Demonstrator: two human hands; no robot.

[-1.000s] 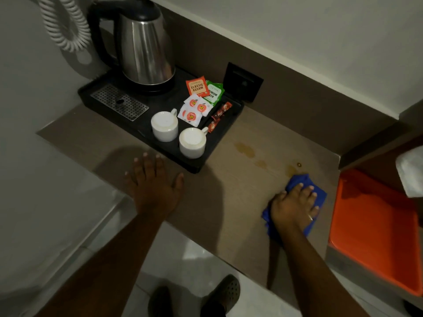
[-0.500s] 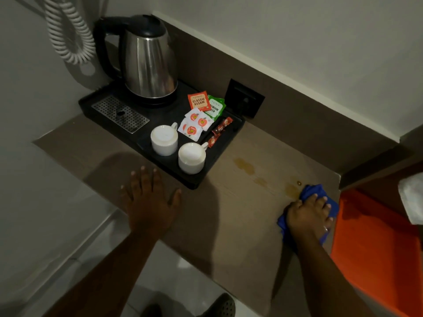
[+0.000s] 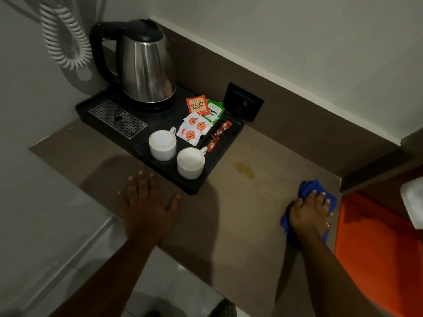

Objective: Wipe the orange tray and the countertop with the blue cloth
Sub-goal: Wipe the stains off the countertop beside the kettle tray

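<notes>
My right hand (image 3: 307, 213) presses the bunched blue cloth (image 3: 311, 187) flat onto the brown countertop (image 3: 240, 213) near its right end. The orange tray (image 3: 375, 243) lies just right of the cloth on a lower surface, partly cut off by the frame edge. My left hand (image 3: 146, 202) rests palm down with fingers spread on the countertop's front left part, holding nothing. A yellowish stain (image 3: 243, 169) marks the countertop left of the cloth.
A black tray (image 3: 103, 106) at the back left carries a steel kettle (image 3: 146, 67), two white cups (image 3: 190, 162), and tea sachets (image 3: 198, 106). A black wall socket (image 3: 243, 102) sits behind it. A coiled white cord (image 3: 66, 35) hangs at the left. A white object (image 3: 413, 202) overhangs the orange tray.
My right hand has slid the blue cloth away from me toward the back right corner, over the small stains there. My left hand has stayed planted.
</notes>
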